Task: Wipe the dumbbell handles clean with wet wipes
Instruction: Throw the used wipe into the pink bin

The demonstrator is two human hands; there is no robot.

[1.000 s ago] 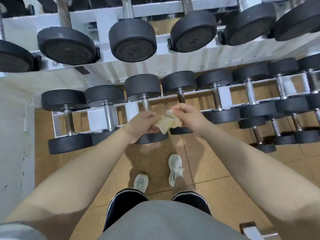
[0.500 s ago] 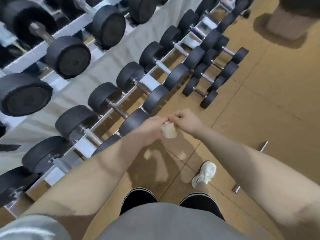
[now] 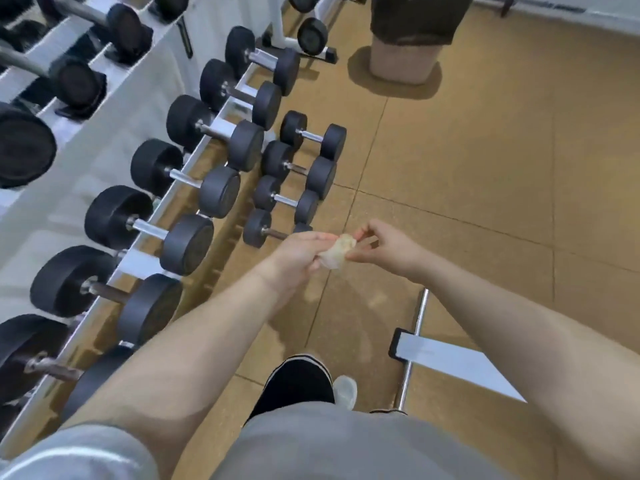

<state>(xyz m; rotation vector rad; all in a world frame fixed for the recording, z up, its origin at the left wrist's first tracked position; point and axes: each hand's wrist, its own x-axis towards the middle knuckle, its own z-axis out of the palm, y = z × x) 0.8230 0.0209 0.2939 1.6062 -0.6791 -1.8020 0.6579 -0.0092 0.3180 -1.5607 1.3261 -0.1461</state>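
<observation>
Nearest the camera: grey shirt hem, black shorts, one pale shoe (image 3: pixel 345 390) on the tan rubber floor (image 3: pixel 485 174). A bench foot with chrome crossbar (image 3: pixel 412 348) lies just right of the legs. Both forearms reach forward and meet over the floor. Left hand (image 3: pixel 298 256) grips a crumpled wet wipe (image 3: pixel 337 251), fingers curled round its lower part; right hand (image 3: pixel 384 249) pinches the wipe's upper edge between thumb and fingertips. The wipe looks yellowish, bunched rather than spread; whether it is soiled or only tinted by the light, cannot tell at this blur. No handle is being touched now. Judged step: refolding the wipe between dumbbells. To do it well, open the wad and turn a fresher face outward, then fold to a pad wide enough to wrap the bar. Just beyond the hands, four small dumbbells stand on the floor in a line; the nearest small dumbbell (image 3: pixel 268 232) is partly hidden behind the left hand, its handle dark. Left of those, the low rack rail (image 3: pixel 180 183) carries larger dumbbells with chrome handles, e.g. one rack dumbbell handle (image 3: pixel 150 230). Wrap and twist along the knurling, end to end. Farther off, an upper rack tier, and a tan cylindrical post base (image 3: pixel 403 64).
</observation>
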